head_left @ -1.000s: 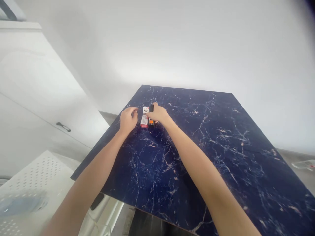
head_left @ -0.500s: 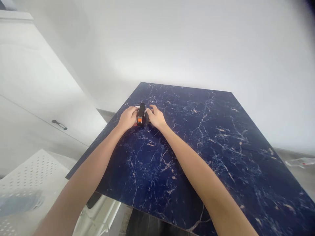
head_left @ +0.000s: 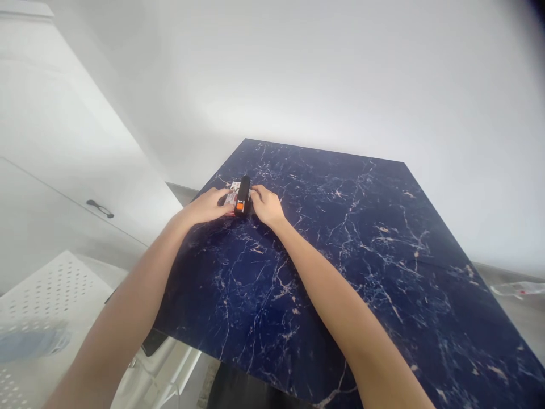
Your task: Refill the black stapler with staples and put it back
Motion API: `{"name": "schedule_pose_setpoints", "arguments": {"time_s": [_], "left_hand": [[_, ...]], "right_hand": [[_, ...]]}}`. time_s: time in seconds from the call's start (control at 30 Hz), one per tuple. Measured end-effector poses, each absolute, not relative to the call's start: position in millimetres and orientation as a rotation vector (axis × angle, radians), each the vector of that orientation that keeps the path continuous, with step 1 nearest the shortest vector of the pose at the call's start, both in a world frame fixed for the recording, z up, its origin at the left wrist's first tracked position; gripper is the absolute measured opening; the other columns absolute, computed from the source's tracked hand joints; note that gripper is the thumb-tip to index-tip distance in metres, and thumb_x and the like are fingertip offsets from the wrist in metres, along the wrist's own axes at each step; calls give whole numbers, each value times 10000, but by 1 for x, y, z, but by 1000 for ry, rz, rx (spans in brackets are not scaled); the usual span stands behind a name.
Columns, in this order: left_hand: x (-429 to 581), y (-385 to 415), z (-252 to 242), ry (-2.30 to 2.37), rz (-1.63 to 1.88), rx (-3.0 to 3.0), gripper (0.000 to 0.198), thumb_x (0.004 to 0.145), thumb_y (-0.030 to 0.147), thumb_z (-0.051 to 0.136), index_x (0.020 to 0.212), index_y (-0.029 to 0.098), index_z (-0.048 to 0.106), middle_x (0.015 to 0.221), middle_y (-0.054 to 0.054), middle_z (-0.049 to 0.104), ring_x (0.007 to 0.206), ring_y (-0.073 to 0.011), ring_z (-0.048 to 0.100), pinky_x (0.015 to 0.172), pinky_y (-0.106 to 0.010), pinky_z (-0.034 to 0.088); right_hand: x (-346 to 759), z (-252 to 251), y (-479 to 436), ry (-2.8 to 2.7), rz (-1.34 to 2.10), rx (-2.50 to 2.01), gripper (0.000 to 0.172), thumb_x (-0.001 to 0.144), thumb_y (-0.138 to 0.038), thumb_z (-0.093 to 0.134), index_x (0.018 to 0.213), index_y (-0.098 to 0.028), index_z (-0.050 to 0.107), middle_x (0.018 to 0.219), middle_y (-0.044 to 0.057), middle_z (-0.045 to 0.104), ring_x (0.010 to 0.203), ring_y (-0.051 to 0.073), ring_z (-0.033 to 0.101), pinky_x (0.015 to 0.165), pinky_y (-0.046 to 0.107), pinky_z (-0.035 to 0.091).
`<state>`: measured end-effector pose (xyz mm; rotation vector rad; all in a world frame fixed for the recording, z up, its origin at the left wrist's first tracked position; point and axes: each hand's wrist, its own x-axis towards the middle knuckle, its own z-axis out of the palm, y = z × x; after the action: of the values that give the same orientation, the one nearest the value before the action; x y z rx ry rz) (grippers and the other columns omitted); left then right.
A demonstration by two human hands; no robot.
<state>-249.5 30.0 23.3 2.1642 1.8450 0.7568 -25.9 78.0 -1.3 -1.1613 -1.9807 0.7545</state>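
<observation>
Left hand (head_left: pixel 204 207): flat, fingers over red-and-white carton (head_left: pixel 232 196) | Right hand (head_left: pixel 266 205): curled narrow, grip unclear | Black-and-orange device (head_left: pixel 242 196): between hands, atop carton | Dark blue marble tabletop (head_left: pixel 340 295): beneath

The left hand (head_left: pixel 204 207) has moved from beside the red-and-white carton (head_left: pixel 231 199) onto it. The black-and-orange device (head_left: pixel 242 196) now overlaps the carton's right edge, against the right hand (head_left: pixel 266 205).
</observation>
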Motion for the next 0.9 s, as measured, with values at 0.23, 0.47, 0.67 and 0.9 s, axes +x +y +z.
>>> {"name": "schedule_pose_setpoints", "arguments": {"time_s": [0.23, 0.47, 0.67, 0.9], "left_hand": [[-248, 21, 39, 1725, 436, 2294, 523, 812, 458, 757, 1298, 274, 695, 993, -95, 721, 865, -288, 690, 776, -392, 535], [-234, 14, 49, 1540, 443, 2277, 430, 963, 524, 585, 1299, 275, 687, 1180, -105, 692, 1084, -296, 646, 922, -420, 525], [-222, 17, 50, 1621, 447, 2174, 383, 964, 507, 600, 1252, 270, 689, 1173, -84, 701, 993, -271, 644, 854, -395, 486], [-225, 20, 52, 1675, 474, 1855, 335, 863, 512, 698, 1090, 280, 783, 965, -18, 744, 863, -235, 668, 840, -372, 497]], "right_hand": [[-26, -5, 79, -2017, 769, -1100, 459, 987, -315, 502, 1424, -202, 581, 1348, 89, 715, 1139, 245, 708, 1086, 397, 512], [-29, -3, 103, -2101, 915, -1027, 878, 806, -201, 577, 1649, -201, 332, 1535, 94, 599, 1248, 296, 674, 1173, 520, 479], [-27, 2, 118, -1901, 1378, -935, 807, 747, -131, 580, 1535, -275, 480, 1550, 66, 572, 1064, 271, 724, 798, 434, 694], [-28, -4, 127, -1727, 1407, -1001, 376, 775, -79, 548, 1100, -193, 697, 1223, 93, 715, 870, 212, 744, 703, 337, 695]]}}
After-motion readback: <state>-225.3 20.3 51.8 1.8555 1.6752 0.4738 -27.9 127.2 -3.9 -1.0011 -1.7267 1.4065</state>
